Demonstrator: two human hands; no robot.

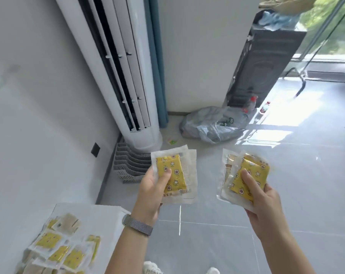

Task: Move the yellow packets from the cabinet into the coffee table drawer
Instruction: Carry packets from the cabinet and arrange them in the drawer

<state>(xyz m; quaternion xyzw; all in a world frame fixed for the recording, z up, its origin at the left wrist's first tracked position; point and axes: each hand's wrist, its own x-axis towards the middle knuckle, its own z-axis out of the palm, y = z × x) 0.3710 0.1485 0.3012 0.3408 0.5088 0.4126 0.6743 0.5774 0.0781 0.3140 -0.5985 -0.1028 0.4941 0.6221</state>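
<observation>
My left hand (152, 191) holds a small stack of yellow packets (174, 171) in clear wrappers, thumb pressed on the top one. My right hand (263, 200) grips another stack of yellow packets (252, 171), fanned slightly. Both stacks hover over the grey tiled floor in front of me. At the lower left, several more yellow packets (59, 252) lie spread on the white cabinet top (100, 214). No coffee table or drawer is in view.
A tall white air conditioner (128, 76) stands against the wall ahead, with a grey slatted rack (128, 165) at its base. A grey plastic bag (213, 125) and bottles lie by a dark upright box (262, 62). Glass doors are at the right.
</observation>
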